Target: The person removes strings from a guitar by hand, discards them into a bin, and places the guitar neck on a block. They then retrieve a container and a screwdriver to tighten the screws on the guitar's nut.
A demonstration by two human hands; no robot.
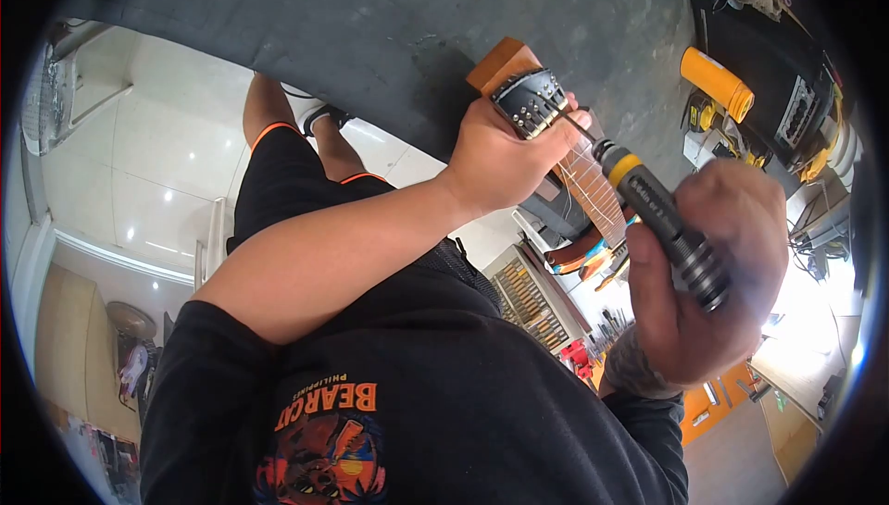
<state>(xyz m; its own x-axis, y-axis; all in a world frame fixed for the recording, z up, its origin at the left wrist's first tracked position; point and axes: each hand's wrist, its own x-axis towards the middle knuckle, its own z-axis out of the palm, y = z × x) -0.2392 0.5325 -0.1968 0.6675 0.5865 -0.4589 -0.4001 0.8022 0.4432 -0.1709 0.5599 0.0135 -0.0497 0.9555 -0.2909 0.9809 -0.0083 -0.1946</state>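
My left hand (pixel 509 158) is wrapped round the head end of a stringed instrument, its fingertips beside the black end piece (pixel 532 99) with small metal parts. Past that piece is a brown wooden block (pixel 505 62). The fretted neck (pixel 594 195) runs down and right from my left hand. My right hand (pixel 718 264), partly blurred, grips a black screwdriver with a yellow band (pixel 659 213). Its thin shaft points up and left to the black end piece, near my left fingertips. Exactly where the tip meets the piece is hidden.
A dark work surface (pixel 324 14) spans the top. At the right are a yellow cylinder (pixel 716 84), a black case (pixel 787 88) and assorted tools and cables. A rack of small parts (pixel 532 301) stands below the neck. A fan (pixel 46 98) is at the far left.
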